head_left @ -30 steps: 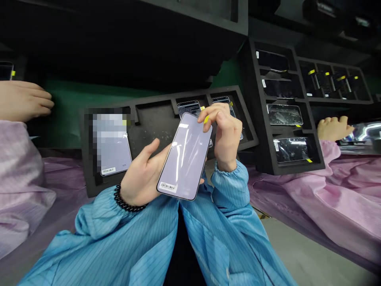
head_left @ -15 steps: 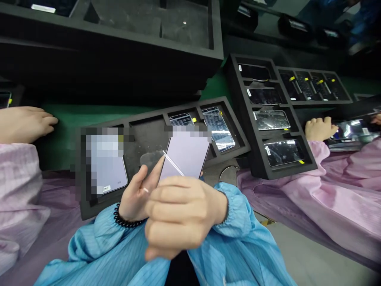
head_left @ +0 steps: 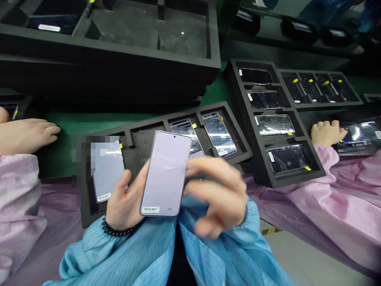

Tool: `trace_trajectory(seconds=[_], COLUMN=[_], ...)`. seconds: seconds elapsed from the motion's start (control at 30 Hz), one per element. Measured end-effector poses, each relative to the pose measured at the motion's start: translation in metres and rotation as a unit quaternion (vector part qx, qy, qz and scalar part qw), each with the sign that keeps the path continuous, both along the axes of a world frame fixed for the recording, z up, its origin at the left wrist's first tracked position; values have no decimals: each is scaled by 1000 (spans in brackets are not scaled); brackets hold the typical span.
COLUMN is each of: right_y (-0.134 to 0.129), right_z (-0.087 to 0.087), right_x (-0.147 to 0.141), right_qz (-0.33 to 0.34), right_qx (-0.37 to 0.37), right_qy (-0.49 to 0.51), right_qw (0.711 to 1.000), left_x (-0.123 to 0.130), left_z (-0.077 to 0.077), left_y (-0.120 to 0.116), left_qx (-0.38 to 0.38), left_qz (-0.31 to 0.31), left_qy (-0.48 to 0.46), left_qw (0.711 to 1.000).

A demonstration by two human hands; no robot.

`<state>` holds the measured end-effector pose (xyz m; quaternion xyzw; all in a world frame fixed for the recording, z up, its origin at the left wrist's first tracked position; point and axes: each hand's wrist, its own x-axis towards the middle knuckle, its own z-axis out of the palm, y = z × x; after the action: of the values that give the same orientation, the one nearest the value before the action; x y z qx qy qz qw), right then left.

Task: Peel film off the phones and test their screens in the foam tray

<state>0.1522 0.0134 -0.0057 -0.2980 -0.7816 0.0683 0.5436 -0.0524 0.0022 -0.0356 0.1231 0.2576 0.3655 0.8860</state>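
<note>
A smartphone (head_left: 166, 174) with a pale lilac lit screen and a white barcode label at its lower edge rests in my left hand (head_left: 125, 204), whose fingers support it from behind and whose thumb stands off its left side. My right hand (head_left: 222, 194) is at the phone's right edge, blurred, with fingers apart; whether a fingertip touches the phone I cannot tell. Behind both hands lies a black foam tray (head_left: 141, 147). In its left slot is another pale-screened phone (head_left: 108, 171), partly pixelated. Two phones showing text, one a text-screen phone (head_left: 218, 133), occupy the right slots.
A deep black foam tray (head_left: 133, 45) stands across the back left. To the right, a second tray (head_left: 269, 180) holds several dark phones, with another tray (head_left: 330, 105) beyond it. Co-workers' hands, a left-side hand (head_left: 29, 135) and a right-side hand (head_left: 327, 133), flank me.
My right hand has moved right from in front of the phone, and its fingers have opened. The phone is now fully visible, lower and more upright. The clear film seen earlier is no longer visible.
</note>
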Motion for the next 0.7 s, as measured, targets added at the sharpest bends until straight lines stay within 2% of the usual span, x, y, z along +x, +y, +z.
trace_trajectory(seconds=[0.07, 0.13, 0.2, 0.27, 0.33, 0.4, 0.47, 0.5, 0.53, 0.57, 0.63, 0.67, 0.7], right_y=[5, 10, 14, 17, 17, 17, 16, 16, 16, 16, 16, 16, 16], right_z=[-12, -31, -54, -73, -85, -89, -89, -89, -88, -88, -89, -89, -89], right_x=[28, 49, 61, 65, 65, 65, 65, 66, 67, 67, 68, 69, 69], right_qz=[-76, -132, -162, -177, -196, -213, -219, -220, -221, -222, -222, -223, -224], right_qx=[-105, -176, -229, -269, -285, -284, -284, -286, -288, -291, -292, -291, -291], right_qy=[-12, 15, 24, 18, 9, 5, 5, 4, 4, 4, 3, 2, -1], right_qw=[991, 975, 960, 947, 938, 935, 933, 933, 932, 931, 930, 930, 930], left_x=[-6, -10, -9, -1, 10, 18, 20, 16, 11, 3, -16, -27, -36], left_z=[2, -1, -7, -11, -14, -15, -17, -18, -21, -24, -34, -40, -45], left_y=[7, 14, 22, 28, 32, 34, 33, 32, 30, 29, 28, 28, 29], left_qx=[-26, -44, -43, -23, 0, 28, 81, 128, 186, 248, 346, 367, 369], left_qz=[55, 116, 167, 202, 204, 157, 111, 99, 99, 103, 101, 93, 85], left_qy=[58, 141, 206, 231, 232, 246, 315, 379, 456, 538, 678, 725, 759], left_qw=[996, 982, 963, 951, 951, 956, 939, 911, 865, 799, 641, 575, 529])
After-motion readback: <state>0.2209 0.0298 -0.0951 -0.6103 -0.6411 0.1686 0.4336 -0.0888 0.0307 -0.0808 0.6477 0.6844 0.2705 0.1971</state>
